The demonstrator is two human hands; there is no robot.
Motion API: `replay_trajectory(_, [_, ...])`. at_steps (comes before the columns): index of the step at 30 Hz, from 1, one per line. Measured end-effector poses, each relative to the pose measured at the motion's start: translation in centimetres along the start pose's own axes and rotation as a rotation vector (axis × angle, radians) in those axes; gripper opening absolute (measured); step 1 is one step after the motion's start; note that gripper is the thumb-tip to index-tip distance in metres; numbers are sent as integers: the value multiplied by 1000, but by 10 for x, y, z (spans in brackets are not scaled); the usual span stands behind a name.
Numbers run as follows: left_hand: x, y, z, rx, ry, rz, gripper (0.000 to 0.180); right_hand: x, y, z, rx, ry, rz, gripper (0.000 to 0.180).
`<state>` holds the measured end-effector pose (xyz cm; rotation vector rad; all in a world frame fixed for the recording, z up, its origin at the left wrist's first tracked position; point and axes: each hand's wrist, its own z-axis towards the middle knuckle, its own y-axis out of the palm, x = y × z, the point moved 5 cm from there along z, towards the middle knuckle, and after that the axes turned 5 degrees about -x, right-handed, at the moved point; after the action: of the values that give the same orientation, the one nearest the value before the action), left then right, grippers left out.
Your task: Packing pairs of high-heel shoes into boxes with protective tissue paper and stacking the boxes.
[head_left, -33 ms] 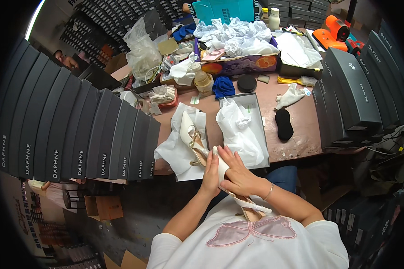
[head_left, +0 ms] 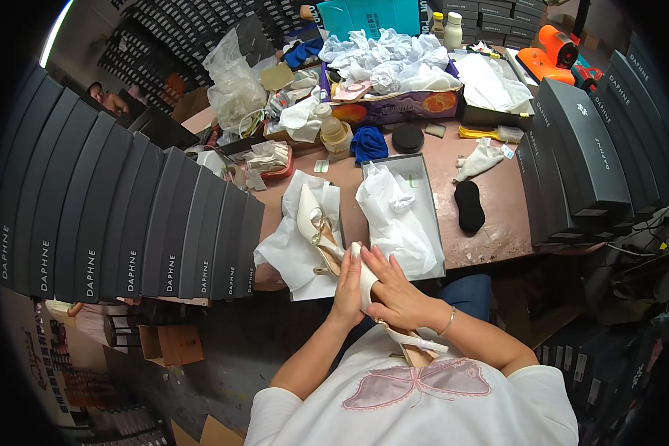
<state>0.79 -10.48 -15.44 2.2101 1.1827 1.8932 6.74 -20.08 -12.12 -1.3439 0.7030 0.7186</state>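
Note:
Both my hands hold a cream high-heeled shoe [head_left: 366,272] over my lap at the table's front edge. My left hand [head_left: 347,288] grips its toe end from the left, and my right hand [head_left: 398,296] wraps the middle. The shoe's strap and bow [head_left: 418,344] hang toward my chest. A second cream shoe [head_left: 317,224] lies on white tissue paper [head_left: 290,253] just ahead of my left hand. Beside it stands an open grey shoe box [head_left: 426,195] lined with crumpled white tissue.
Rows of dark shoe boxes stand on the left [head_left: 126,230] and right [head_left: 595,149]. On the brown table [head_left: 505,223] lie a black pad [head_left: 469,206], a blue cloth [head_left: 368,143] and a purple box of white paper [head_left: 401,104]. Another person [head_left: 105,97] is far left.

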Motion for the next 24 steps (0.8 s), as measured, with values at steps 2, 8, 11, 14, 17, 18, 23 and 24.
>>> replay_trajectory(2, [-6, -8, 4, 15, -23, -39, 51, -10, 3, -16, 65, 44, 16, 58])
replay_trajectory(8, [-2, 4, 13, -73, -58, -80, 50, -24, -12, -30, 27, 110, 33, 59])
replay_trajectory(11, [-14, -4, 17, 15, -57, -19, 42, 7, 11, 2, -71, 170, -104, 62])
replay_trajectory(14, [1, -22, 13, 110, 10, 64, 36, 6, 26, 30, 70, 130, -68, 70])
replay_trajectory(17, [13, -23, 12, 96, 5, 27, 42, 0, 23, 35, 104, 115, -47, 73])
replay_trajectory(18, [17, -21, 6, 104, 2, 53, 45, -1, 22, 37, 79, 123, -56, 73])
replay_trajectory(23, [-18, 20, -35, 97, -117, -293, 57, 4, -7, 20, 14, 346, -98, 70])
replay_trajectory(24, [-32, 24, -47, 91, -248, -418, 59, 1, -8, 16, 51, 263, -125, 67])
